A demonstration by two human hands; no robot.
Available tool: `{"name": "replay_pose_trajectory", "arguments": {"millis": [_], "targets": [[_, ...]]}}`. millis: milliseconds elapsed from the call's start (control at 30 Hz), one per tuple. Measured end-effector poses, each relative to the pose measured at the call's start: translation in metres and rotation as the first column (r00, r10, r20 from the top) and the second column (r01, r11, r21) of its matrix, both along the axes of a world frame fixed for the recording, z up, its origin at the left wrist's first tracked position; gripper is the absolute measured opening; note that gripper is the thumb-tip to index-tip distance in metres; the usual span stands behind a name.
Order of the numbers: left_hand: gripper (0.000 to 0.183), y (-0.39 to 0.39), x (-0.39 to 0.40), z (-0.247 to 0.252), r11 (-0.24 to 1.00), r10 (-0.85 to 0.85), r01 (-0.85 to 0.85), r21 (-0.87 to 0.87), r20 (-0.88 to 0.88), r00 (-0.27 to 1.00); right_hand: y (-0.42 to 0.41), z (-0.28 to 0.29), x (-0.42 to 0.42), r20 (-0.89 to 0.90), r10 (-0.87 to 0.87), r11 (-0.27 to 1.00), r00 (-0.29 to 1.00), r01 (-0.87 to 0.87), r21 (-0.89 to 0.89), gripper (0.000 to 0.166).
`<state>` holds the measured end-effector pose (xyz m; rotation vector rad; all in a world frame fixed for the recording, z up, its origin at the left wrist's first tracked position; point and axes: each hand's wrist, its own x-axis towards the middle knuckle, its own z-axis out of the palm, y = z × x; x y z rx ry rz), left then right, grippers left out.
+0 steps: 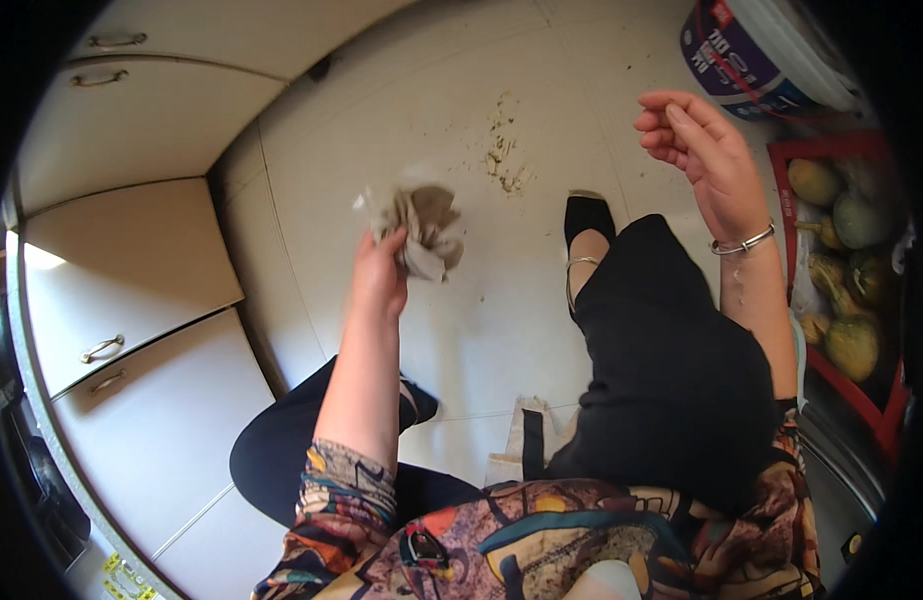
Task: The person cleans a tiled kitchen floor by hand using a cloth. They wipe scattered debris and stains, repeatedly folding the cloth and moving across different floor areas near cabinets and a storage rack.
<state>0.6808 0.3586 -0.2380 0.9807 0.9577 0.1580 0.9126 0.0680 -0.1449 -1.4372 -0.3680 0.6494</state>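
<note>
A crumpled greyish-brown cloth or paper wad (425,229) is gripped in my left hand (382,270), held over the pale floor (371,330). The wad is blurred, so its material is unclear. Scattered brown debris (506,157) lies on the floor to the right of the wad, apart from it. My right hand (698,146) hangs in the air with nothing in it, its fingers loosely curled and the thumb apart from the palm. Below it in the picture are my knee in black trousers (656,337) and a black shoe (589,216).
Cream cabinets (131,255) with metal handles line the left. A plastic bucket (754,64) bearing writing stands at the upper right. Beneath it in the picture, a red-edged box (782,180) holds several squashes or gourds (851,346). A pale object with a black strap (517,442) is between my legs.
</note>
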Motion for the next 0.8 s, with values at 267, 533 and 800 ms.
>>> {"name": "replay_pose_trajectory", "arguments": {"millis": [267,533,800], "targets": [[0.031,-0.07,-0.077,-0.029,0.924,0.315,-0.356,-0.141,-0.247,0.916,-0.03,0.098,0.0,0.219,0.125,0.991,0.968,-0.112,-0.071,0.028],[0.03,-0.128,-0.037,-0.101,0.964,0.206,-0.243,-0.106,-0.277,0.938,-0.006,0.124,-0.026,0.335,0.257,0.964,0.907,-0.216,-0.155,0.028],[0.025,-0.182,0.02,-0.102,0.972,0.166,-0.2,-0.123,-0.241,0.956,0.029,0.101,-0.051,0.301,0.398,0.915,0.867,-0.398,-0.063,0.026]]}}
